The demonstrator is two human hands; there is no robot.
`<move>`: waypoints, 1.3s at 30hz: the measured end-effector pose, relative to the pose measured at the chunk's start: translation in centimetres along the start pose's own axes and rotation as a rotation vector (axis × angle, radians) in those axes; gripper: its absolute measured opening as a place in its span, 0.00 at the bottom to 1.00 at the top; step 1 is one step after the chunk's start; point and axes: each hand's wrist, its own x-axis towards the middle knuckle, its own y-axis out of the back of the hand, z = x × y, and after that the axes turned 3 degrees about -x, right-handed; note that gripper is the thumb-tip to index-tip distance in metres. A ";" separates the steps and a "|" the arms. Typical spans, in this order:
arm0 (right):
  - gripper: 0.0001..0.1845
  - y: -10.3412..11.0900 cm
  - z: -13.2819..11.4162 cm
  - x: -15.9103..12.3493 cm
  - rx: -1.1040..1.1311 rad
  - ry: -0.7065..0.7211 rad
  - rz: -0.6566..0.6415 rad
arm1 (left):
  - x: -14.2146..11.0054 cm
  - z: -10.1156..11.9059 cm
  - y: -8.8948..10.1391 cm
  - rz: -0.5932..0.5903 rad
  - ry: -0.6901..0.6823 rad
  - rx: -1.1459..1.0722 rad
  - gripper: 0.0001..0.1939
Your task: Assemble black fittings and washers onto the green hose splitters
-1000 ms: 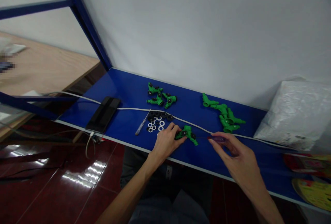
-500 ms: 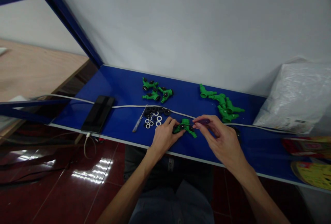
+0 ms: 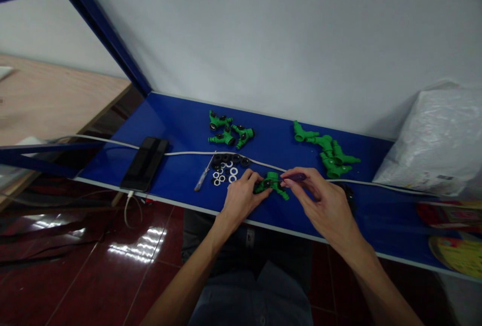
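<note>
Near the front edge of the blue shelf, my left hand point(image 3: 243, 196) pinches a green Y-shaped hose splitter point(image 3: 277, 191) by its left side. A black part point(image 3: 267, 184) shows on the splitter close to my fingertips. My right hand point(image 3: 320, 193) is closed round the dark purple handle of a screwdriver point(image 3: 297, 177). Its thin shaft points left, over the splitter toward the black part; whether the tip touches cannot be made out. White rings point(image 3: 233, 171) and black round parts point(image 3: 236, 158) lie just beyond my left hand, beside a clear-handled screwdriver point(image 3: 203, 174).
Green splitters with black parts point(image 3: 222, 137) lie at the back. Several plain green splitter bodies point(image 3: 331, 151) are piled at back right. A white cable point(image 3: 194, 153) crosses the shelf point(image 3: 181, 115). A phone point(image 3: 145, 164) is at left, a plastic-wrapped package point(image 3: 429, 140) at right.
The view has shifted slightly, so things on the shelf appear a little further right. Both hands keep nearly the same pose on the splitter and the screwdriver.
</note>
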 end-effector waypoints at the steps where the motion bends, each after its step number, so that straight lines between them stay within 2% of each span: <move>1: 0.06 0.0 -0.1 0.1 -0.018 0.016 -0.003 | 0.0 0.0 0.0 0.000 -0.001 0.000 0.14; 7: 0.03 0.8 -1.4 1.3 -0.200 0.179 -0.102 | 0.0 -0.2 -0.2 0.007 -0.005 0.008 0.14; 11: 0.02 1.5 -1.9 3.0 -0.466 0.317 -0.292 | 0.0 -0.2 -0.2 0.011 -0.010 0.022 0.12; 14: 0.14 1.9 -1.7 4.2 -0.656 0.490 -0.447 | 0.0 -0.1 -0.2 0.008 -0.014 0.030 0.12; 16: 0.22 2.0 -1.7 4.8 -0.732 0.588 -0.508 | 0.0 -0.1 -0.2 0.007 -0.012 0.037 0.12; 18: 0.26 2.0 -1.9 5.0 -0.777 0.633 -0.536 | 0.0 -0.1 -0.2 0.008 -0.010 0.043 0.12; 22: 0.22 2.1 -2.1 5.1 -0.808 0.617 -0.521 | -0.1 -0.1 -0.2 0.011 -0.006 0.047 0.12; 27: 0.22 2.2 -0.8 4.9 -0.735 0.614 -0.457 | -0.1 -0.1 -0.2 0.023 -0.002 0.037 0.12; 32: 0.14 1.9 -1.0 4.6 -0.849 0.580 -0.433 | -0.1 0.0 -0.2 0.037 -0.002 0.017 0.11; 34: 0.18 1.9 -1.4 4.5 -0.850 0.575 -0.428 | 0.0 -0.1 -0.2 0.047 0.002 0.008 0.11; 37: 0.30 1.9 -1.3 4.4 -0.814 0.586 -0.435 | 0.0 -0.2 -0.3 0.068 0.013 -0.007 0.10; 39: 0.32 1.8 -0.9 4.5 -0.800 0.589 -0.445 | 0.1 -0.2 -0.4 0.082 0.020 -0.020 0.10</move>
